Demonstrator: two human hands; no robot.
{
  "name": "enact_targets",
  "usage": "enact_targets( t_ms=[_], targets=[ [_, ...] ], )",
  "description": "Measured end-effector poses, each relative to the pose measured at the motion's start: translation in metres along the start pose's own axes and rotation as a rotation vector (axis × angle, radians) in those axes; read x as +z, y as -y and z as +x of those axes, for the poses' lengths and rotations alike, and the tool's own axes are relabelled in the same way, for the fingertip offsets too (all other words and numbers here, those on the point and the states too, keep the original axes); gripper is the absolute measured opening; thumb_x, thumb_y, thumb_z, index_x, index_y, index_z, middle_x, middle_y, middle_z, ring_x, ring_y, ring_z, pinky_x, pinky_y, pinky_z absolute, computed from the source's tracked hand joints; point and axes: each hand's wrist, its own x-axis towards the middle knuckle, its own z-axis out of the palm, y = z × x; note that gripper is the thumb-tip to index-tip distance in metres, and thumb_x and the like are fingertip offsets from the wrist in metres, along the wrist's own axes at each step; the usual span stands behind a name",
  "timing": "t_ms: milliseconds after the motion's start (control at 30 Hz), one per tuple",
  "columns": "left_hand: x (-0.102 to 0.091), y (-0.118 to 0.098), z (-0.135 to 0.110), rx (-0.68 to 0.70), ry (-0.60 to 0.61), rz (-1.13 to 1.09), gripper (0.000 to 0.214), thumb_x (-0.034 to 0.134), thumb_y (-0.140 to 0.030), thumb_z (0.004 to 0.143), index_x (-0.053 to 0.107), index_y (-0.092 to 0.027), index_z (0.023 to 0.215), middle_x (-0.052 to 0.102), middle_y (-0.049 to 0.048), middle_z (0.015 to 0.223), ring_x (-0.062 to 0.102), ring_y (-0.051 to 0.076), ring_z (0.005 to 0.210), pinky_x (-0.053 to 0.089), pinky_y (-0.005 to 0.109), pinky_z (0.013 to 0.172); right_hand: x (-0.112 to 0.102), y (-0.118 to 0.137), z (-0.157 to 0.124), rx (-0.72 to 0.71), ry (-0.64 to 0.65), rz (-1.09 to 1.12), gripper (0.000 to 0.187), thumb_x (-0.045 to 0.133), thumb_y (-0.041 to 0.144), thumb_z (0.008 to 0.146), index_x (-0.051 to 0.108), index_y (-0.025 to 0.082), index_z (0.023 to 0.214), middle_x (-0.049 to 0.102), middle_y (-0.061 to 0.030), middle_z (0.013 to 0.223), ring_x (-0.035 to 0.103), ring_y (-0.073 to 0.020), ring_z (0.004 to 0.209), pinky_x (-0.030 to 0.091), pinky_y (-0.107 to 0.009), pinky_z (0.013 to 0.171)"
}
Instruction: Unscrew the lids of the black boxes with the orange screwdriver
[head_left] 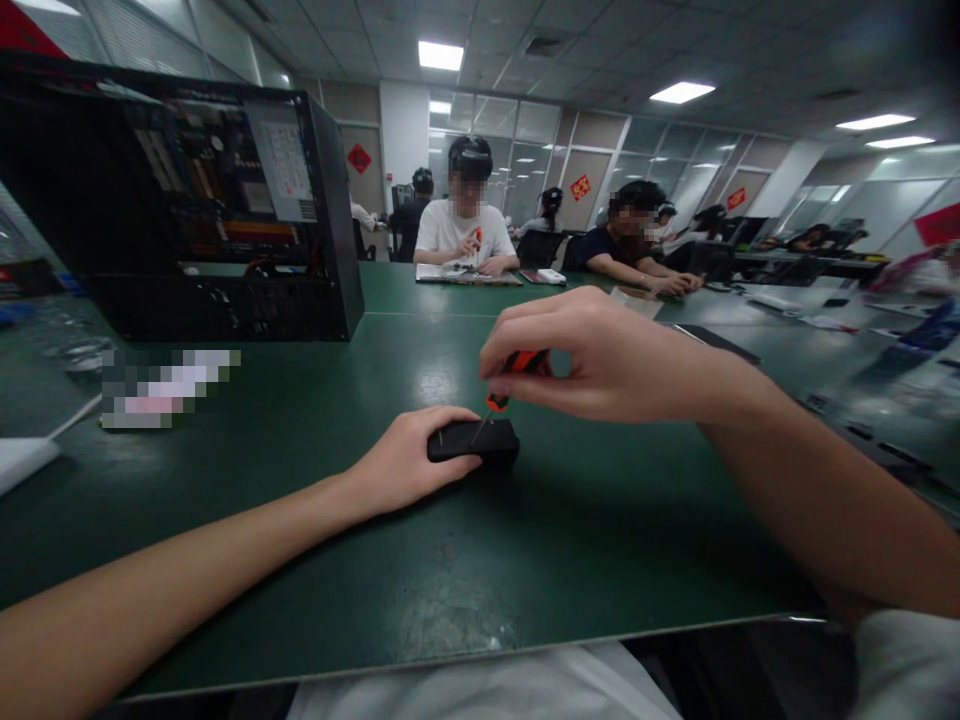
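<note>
A small black box-shaped device (480,441) lies on the green table (525,560) in front of me. My left hand (409,460) is closed around its left end, holding it down. Above it, my right hand (600,355) pinches an orange-handled screwdriver (504,385) whose thin shaft slants down onto the top of the device.
An open black computer case (187,210) stands at the back left. A white sheet edge (22,460) lies at the far left. Other people sit across the table with papers and tools. Dark objects lie along the right side.
</note>
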Motion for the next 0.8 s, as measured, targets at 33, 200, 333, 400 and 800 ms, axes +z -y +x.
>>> enact_targets(
  t_ms=[33, 200, 333, 400, 800],
  targets=[
    [0.000, 0.000, 0.000, -0.003, 0.002, -0.001, 0.041, 0.074, -0.033, 0.085, 0.066, -0.020, 0.122, 0.074, 0.0028, 0.115, 0.068, 0.023, 0.103, 0.049, 0.031, 0.092, 0.000, 0.001, -0.001, 0.001, 0.000, -0.002, 0.014, 0.058, 0.014, 0.087, 0.066, 0.016, 0.099, 0.069, -0.0058, 0.097, 0.062, -0.0150, 0.084, 0.046, -0.026, 0.072],
    [0.000, -0.001, 0.000, -0.011, -0.001, -0.014, 0.035, 0.070, -0.039, 0.088, 0.068, -0.022, 0.119, 0.075, 0.0023, 0.112, 0.069, 0.023, 0.100, 0.050, 0.030, 0.086, -0.002, 0.006, -0.004, -0.008, 0.044, -0.069, 0.020, 0.062, 0.016, 0.087, 0.065, 0.017, 0.106, 0.066, -0.0087, 0.114, 0.062, -0.0176, 0.094, 0.046, -0.028, 0.076],
    [-0.001, -0.002, 0.001, -0.020, 0.010, -0.016, 0.036, 0.070, -0.039, 0.089, 0.068, -0.021, 0.120, 0.075, 0.0028, 0.111, 0.069, 0.023, 0.098, 0.050, 0.030, 0.085, -0.003, 0.009, -0.005, 0.012, 0.034, -0.130, 0.014, 0.059, 0.019, 0.091, 0.066, 0.017, 0.102, 0.067, -0.0082, 0.104, 0.061, -0.0166, 0.085, 0.044, -0.027, 0.071],
    [-0.001, -0.002, 0.001, -0.027, 0.015, -0.019, 0.037, 0.070, -0.039, 0.089, 0.067, -0.021, 0.121, 0.074, 0.0033, 0.114, 0.068, 0.024, 0.101, 0.050, 0.031, 0.086, -0.004, 0.010, -0.006, -0.009, 0.054, -0.109, 0.019, 0.056, 0.015, 0.091, 0.066, 0.018, 0.106, 0.066, -0.0087, 0.113, 0.062, -0.0170, 0.092, 0.044, -0.027, 0.074],
    [0.000, -0.002, 0.001, -0.001, -0.009, -0.007, 0.038, 0.072, -0.036, 0.087, 0.066, -0.021, 0.121, 0.073, 0.0029, 0.115, 0.067, 0.024, 0.103, 0.048, 0.032, 0.090, 0.001, 0.011, -0.005, -0.013, 0.029, -0.123, 0.022, 0.056, 0.015, 0.091, 0.066, 0.019, 0.111, 0.062, -0.0096, 0.122, 0.061, -0.0186, 0.101, 0.046, -0.029, 0.078]
  ],
)
